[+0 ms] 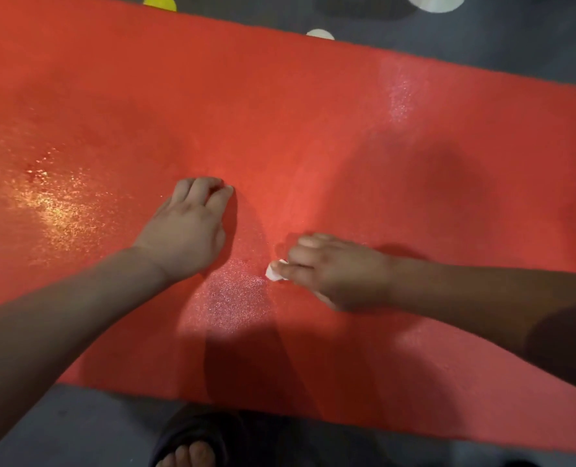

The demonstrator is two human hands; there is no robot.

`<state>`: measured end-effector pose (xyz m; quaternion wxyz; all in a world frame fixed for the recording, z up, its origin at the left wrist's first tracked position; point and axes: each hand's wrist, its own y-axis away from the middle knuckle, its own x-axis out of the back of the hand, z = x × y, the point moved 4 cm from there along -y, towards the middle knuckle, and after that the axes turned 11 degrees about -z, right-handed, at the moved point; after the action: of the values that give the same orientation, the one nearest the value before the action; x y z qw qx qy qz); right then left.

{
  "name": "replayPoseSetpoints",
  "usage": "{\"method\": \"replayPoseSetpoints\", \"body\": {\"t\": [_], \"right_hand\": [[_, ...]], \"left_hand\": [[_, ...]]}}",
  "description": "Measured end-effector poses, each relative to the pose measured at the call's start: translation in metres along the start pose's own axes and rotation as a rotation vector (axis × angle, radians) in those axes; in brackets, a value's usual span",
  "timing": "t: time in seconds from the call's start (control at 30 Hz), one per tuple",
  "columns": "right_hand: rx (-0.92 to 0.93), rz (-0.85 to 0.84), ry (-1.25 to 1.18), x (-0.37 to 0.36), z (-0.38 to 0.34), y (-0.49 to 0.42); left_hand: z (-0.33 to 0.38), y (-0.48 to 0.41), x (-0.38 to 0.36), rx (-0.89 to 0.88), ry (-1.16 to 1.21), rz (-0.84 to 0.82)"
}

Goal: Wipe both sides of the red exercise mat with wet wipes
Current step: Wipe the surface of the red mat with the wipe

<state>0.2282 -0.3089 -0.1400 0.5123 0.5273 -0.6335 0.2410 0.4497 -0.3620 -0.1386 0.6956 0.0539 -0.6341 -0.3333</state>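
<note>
Here, one red mat (313, 129), left hand (185, 230) resting empty on it, right hand (340, 271) pinching one wipe (274, 272).

One head-worn wide-angle view looks steeply down, close over the red mat (313, 129), which fills the frame from 9 to 3 o'clock; grey floor (77, 426) edges 12 and 6 o'clock.

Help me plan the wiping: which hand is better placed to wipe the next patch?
Right. The right hand pinches the wet wipe on the red mat; the left hand holds nothing, only resting on the mat.
</note>
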Motion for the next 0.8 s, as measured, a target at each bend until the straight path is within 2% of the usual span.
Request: {"method": "replayPoseSetpoints", "body": {"t": [0.03, 0.1, 0.23, 0.3, 0.33, 0.4, 0.47, 0.53, 0.63, 0.7, 0.8], "right_hand": [[0.017, -0.021, 0.004, 0.004, 0.011, -0.001], [-0.096, 0.024, -0.048, 0.018, 0.044, -0.005], [-0.617, 0.438, -0.237, 0.053, 0.112, 0.011], [-0.768, 0.477, -0.19, 0.06, 0.126, 0.021], [-0.768, 0.438, -0.142, 0.062, 0.126, 0.023], [-0.637, 0.304, -0.076, 0.057, 0.114, 0.021], [-0.516, 0.243, -0.096, 0.051, 0.099, 0.021], [-0.517, 0.303, -0.161, 0.05, 0.095, 0.024], [-0.647, 0.445, -0.325, 0.049, 0.103, 0.028], [-0.704, 0.42, -0.355, 0.04, 0.107, 0.025], [-0.615, 0.396, -0.294, 0.033, 0.098, 0.013]], "left_hand": [[0.003, -0.001, -0.001, -0.035, 0.01, 0.0], [0.01, -0.002, -0.001, -0.097, 0.028, -0.001], [0.022, -0.002, -0.002, -0.188, 0.041, -0.002], [0.024, -0.003, -0.002, -0.197, 0.046, 0.002], [0.024, -0.004, -0.001, -0.193, 0.049, 0.002], [0.023, -0.003, -0.001, -0.188, 0.059, 0.0], [0.023, -0.003, -0.002, -0.192, 0.059, 0.002], [0.023, -0.002, -0.003, -0.184, 0.054, 0.006], [0.023, -0.002, -0.003, -0.174, 0.07, 0.025], [0.024, -0.005, -0.002, -0.17, 0.073, 0.037], [0.025, -0.008, 0.0, -0.152, 0.063, 0.046]]}}
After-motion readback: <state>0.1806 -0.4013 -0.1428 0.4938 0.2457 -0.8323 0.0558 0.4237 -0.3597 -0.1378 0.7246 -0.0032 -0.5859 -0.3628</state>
